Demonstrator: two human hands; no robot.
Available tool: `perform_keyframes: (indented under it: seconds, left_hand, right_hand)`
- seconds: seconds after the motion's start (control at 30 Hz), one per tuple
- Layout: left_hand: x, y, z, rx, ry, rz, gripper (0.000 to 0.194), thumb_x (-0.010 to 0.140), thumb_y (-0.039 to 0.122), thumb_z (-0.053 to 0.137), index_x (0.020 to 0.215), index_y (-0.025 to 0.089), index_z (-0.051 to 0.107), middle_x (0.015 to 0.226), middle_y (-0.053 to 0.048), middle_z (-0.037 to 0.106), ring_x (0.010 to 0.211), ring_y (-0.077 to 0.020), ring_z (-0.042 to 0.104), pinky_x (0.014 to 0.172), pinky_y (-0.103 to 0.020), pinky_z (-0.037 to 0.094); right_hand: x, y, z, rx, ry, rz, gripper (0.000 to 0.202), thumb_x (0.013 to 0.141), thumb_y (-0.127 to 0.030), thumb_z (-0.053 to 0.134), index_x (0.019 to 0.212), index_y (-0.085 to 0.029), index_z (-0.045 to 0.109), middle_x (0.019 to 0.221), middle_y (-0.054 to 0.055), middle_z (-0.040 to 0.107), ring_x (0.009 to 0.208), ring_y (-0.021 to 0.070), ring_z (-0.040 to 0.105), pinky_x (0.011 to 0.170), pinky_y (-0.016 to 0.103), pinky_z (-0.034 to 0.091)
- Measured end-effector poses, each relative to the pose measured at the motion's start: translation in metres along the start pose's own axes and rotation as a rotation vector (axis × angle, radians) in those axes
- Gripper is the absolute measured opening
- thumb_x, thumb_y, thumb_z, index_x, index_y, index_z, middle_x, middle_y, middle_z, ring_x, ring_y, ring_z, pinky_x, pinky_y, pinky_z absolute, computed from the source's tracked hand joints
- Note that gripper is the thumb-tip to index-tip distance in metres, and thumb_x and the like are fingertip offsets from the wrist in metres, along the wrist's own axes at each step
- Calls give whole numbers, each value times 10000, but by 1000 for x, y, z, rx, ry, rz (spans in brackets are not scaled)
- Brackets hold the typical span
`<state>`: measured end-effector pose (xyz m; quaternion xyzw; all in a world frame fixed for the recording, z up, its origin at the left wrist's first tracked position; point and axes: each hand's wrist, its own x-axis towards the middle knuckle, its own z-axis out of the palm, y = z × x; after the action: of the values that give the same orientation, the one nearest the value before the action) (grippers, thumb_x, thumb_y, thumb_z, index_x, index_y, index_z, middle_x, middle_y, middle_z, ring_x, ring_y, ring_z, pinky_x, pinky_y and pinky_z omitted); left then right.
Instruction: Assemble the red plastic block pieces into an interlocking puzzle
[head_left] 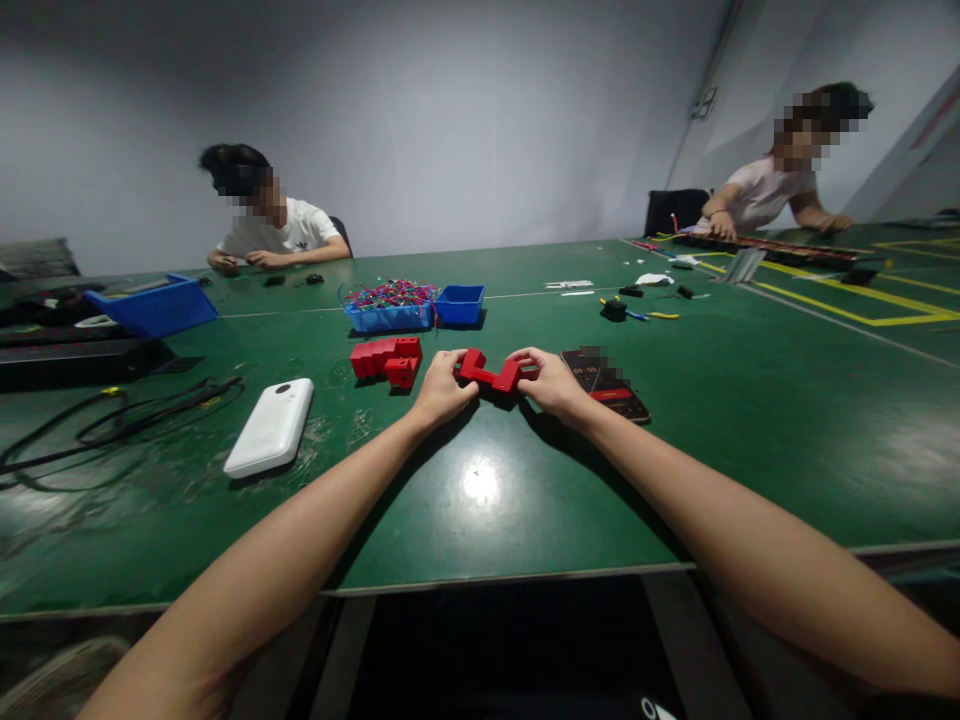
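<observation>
Red piece: a bright red part (487,376) with a block at each end and a narrow bar between; sits between the two hands, at or just above the table (570,530); exact contact with the surface cannot be told.
Left hand: the left hand (444,388) is partly closed, thumb and fingers pinching the block on its side.
Right hand: the right hand (553,384) is likewise partly closed, fingertips and thumb gripping the opposite block.
Red blocks: a cluster of red blocks (379,357) just beyond and to the left of the left hand, apart from it.
Phone: a dark phone (616,392) lies just right of the right hand, screen lit, one edge partly behind that hand.
White device: a rounded white case (271,425) lies flat, well left of the left hand.
Bins: a blue bin of coloured wires (390,312) beyond the left hand; a smaller blue bin (460,306) adjoins its right side.
Cable: a black cable (112,432), loosely coiled, far left of the left hand.
Tool: yellow-and-blue handles (652,316) beyond the right hand, near a small black object (613,310).
Co-workers: one seated person (292,232) beyond the left hand, another (765,200) far beyond the right.
</observation>
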<state>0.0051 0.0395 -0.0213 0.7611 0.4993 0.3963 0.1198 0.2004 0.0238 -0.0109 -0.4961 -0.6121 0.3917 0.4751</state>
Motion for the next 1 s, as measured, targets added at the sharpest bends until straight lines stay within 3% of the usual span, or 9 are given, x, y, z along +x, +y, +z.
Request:
perform_keyframes:
  seconds: [0.3,0.7,1.0]
  left_hand:
    - [-5,9,-1,-210,-51,-8,460,702,156,646,1115,182,447,1063,-85,656,979,-184,663,871,-331,532]
    - [-6,15,-3,-196,0,48,485,675,166,660,1125,175,478,1089,-72,634,882,-149,643,694,-240,523]
    - [-11,22,0,-290,81,213,549,652,141,629,1176,182,471,1035,-34,599,659,-75,550,620,-215,480]
  right_hand:
    - [3,4,-2,-69,77,9,331,651,34,562,910,-164,617,862,43,695,691,121,658,628,243,556]
    - [5,7,-3,-84,107,46,292,682,-27,587,931,-173,627,849,44,701,679,135,650,605,245,528]
    - [6,8,-3,-29,49,66,337,669,-8,590,969,-158,618,778,21,704,656,118,641,594,213,501]
